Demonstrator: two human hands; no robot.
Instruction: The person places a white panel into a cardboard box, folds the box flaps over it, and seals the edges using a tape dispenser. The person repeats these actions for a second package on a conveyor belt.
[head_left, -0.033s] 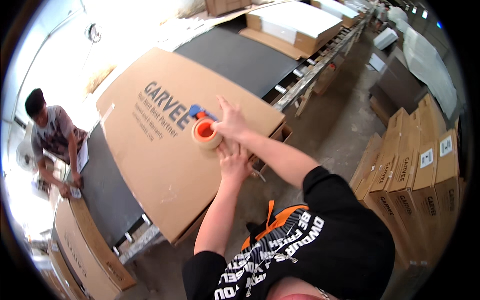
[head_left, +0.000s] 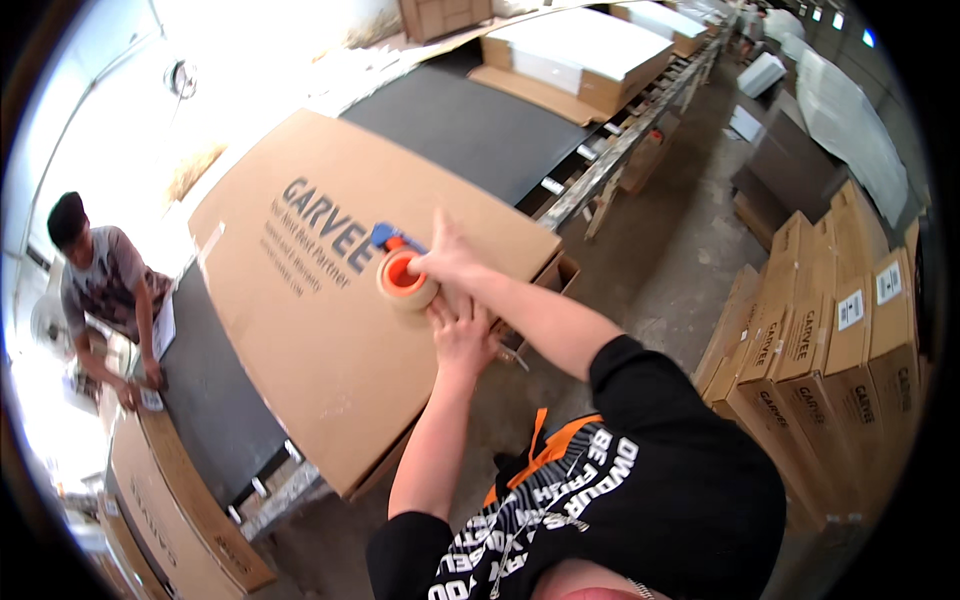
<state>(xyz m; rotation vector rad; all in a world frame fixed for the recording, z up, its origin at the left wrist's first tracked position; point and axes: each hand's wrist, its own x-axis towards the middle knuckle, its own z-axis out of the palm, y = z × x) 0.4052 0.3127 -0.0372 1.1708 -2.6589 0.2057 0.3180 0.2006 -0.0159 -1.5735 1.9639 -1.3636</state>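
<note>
A large flat cardboard box [head_left: 300,340] with dark printing lies across the conveyor in front of me. On its top, near the right edge, is a tape dispenser [head_left: 406,280] with a blue head, a red frame and a wide roll of tape. My right hand [head_left: 452,258] is at the dispenser, its thumb against the roll and some fingers reaching past it; how firmly it grips is partly hidden. Just nearer to me, my left hand [head_left: 464,338] rests with fingers stretched at the box's edge, the fingertips close beside the roll.
Dark conveyor belt [head_left: 470,125] shows beyond the box, with a white-topped carton [head_left: 580,50] farther along. A co-worker [head_left: 110,280] leans over another box [head_left: 175,490] at the left. Upright cartons [head_left: 800,380] stand on the floor at right.
The whole view has shifted slightly. Both hands and the tape dispenser keep nearly the same place on the box; no grip has visibly changed.
</note>
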